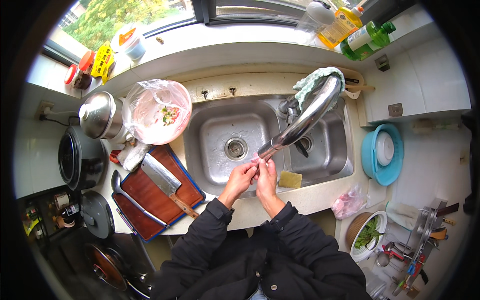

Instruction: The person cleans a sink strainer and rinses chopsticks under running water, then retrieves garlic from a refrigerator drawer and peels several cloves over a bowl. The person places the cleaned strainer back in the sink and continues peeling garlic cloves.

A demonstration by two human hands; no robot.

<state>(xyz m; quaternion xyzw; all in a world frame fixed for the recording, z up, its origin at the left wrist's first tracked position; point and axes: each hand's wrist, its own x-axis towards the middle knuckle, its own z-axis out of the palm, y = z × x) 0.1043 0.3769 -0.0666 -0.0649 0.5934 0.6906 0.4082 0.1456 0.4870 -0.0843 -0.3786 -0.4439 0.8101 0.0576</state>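
My left hand [241,180] and my right hand [267,181] meet at the near edge of the steel sink's left basin [210,131]. Their fingertips pinch something small and pinkish [255,159], right by the mouth of the curved chrome faucet [296,131]; the fingers partly hide it, so I cannot tell what it is. A green cloth [318,80] is draped over the faucet's bend. Just right of my right hand, a yellow sponge [290,179] lies on the rim between the basins.
On the left, a cleaver [161,174] and a steel ladle [138,202] lie on a brown cutting board [142,187]. Behind them is a pink bowl [183,108] with a plastic bag and food scraps. A pink plastic bag [347,204] and blue basin [369,153] are at right.
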